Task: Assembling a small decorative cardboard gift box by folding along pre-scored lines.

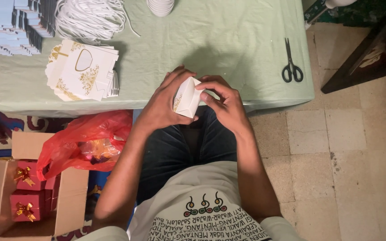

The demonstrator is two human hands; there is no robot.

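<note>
Head view: I'm gripping a small white box (pixel 186 97) with left hand (pixel 162 103) and right hand (pixel 224 103), both closed on it, at the table's (pixel 228 40) near edge; pinching hard could crease it.

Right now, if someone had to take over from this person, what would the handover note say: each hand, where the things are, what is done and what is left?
Left hand: wraps the left side of a small white gift box with gold print, held over the lap.
Right hand: fingertips pinch the box's top edge; the box is only partly formed.
On the green-covered table: a stack of flat white-and-gold box blanks, a bundle of white cord, black scissors.
On the floor to the left: a red plastic bag and a cardboard carton with red bowed boxes.
Done: none of the white boxes shows as finished.
Left: this box, and the blanks.
</note>
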